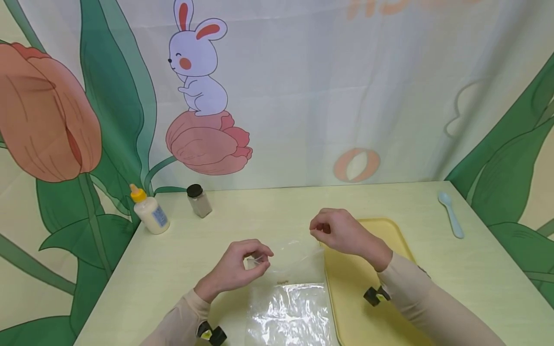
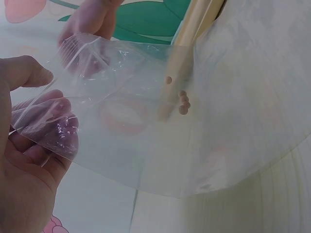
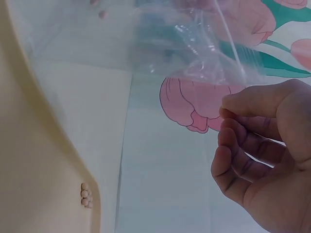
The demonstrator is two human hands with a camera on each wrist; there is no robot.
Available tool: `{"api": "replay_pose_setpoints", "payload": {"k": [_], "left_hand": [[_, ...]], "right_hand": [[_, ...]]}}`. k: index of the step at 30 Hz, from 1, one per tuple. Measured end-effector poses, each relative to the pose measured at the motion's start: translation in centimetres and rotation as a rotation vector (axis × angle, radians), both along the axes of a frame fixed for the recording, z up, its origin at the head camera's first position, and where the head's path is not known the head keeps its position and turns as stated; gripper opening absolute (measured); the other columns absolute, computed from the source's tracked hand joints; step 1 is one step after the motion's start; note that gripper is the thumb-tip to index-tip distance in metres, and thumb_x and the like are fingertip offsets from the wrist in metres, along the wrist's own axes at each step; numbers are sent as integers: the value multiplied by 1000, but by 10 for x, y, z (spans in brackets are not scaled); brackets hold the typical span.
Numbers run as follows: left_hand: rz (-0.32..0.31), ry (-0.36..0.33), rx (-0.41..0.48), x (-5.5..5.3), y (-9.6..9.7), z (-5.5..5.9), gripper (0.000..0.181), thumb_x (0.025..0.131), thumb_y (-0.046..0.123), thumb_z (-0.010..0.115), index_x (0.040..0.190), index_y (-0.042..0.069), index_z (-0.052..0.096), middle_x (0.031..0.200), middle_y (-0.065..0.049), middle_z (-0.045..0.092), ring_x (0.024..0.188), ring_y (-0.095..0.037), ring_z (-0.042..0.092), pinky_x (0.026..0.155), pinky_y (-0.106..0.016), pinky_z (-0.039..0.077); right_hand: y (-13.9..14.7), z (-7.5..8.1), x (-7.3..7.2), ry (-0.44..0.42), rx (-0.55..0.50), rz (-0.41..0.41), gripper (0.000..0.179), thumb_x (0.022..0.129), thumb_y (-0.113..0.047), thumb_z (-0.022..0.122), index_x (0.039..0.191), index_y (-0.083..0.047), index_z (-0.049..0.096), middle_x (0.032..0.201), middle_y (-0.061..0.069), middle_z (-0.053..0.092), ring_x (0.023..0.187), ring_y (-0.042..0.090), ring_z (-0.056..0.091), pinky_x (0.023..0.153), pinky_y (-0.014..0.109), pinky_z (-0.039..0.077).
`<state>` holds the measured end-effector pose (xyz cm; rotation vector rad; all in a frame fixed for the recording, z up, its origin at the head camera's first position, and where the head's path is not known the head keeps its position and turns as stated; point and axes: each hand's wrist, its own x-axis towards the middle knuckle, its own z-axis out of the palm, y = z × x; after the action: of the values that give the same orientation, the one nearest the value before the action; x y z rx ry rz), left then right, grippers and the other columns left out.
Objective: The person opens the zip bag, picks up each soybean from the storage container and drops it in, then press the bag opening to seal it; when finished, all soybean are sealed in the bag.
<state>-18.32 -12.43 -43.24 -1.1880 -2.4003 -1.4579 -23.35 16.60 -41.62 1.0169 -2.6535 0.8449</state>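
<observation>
A clear plastic zip bag (image 1: 287, 312) lies partly on the table, its mouth end lifted. At that mouth my left hand (image 1: 240, 264) holds the plastic, thumb on one side and fingers showing through the film in the left wrist view. Several small brown beads (image 2: 183, 103) sit inside the bag. My right hand (image 1: 342, 231) hovers beside the bag's mouth, above the far edge of a yellow tray (image 1: 346, 293). Its fingers are curled with thumb and index tips together, and nothing shows between them. More beads (image 3: 85, 195) are clustered in a corner of the tray.
At the back left stand a white glue bottle (image 1: 150, 215) with a yellow cap and a small clear jar (image 1: 201, 204) with a black lid. A pale blue spoon (image 1: 451, 215) lies at the far right. A printed curtain (image 1: 294, 96) hangs behind the table.
</observation>
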Motion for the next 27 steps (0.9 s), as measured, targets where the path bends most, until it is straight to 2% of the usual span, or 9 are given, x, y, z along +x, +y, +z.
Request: {"api": "replay_pose_setpoints", "payload": {"k": [10, 21, 27], "left_hand": [[6, -13, -5, 0, 0, 0, 13, 82, -5, 68, 95, 0, 69, 80, -10, 66, 76, -9, 61, 74, -34, 57], [8, -31, -8, -1, 0, -1, 15, 83, -6, 68, 96, 0, 69, 81, -8, 66, 77, -10, 61, 74, -36, 57], [10, -30, -13, -2, 1, 0, 13, 84, -5, 67, 96, -1, 69, 81, -8, 66, 77, -10, 61, 73, -36, 57]], "right_hand": [[-9, 12, 13, 26, -53, 73, 5, 87, -11, 71, 85, -16, 72, 77, -10, 60, 68, 4, 53, 62, 22, 50], [-16, 19, 21, 31, -74, 136, 7, 86, -11, 72, 85, -18, 71, 80, -12, 61, 69, 1, 53, 62, 25, 53], [-19, 22, 25, 46, -87, 178, 3, 88, -14, 70, 86, -13, 72, 82, -10, 64, 71, 2, 54, 62, 25, 53]]}}
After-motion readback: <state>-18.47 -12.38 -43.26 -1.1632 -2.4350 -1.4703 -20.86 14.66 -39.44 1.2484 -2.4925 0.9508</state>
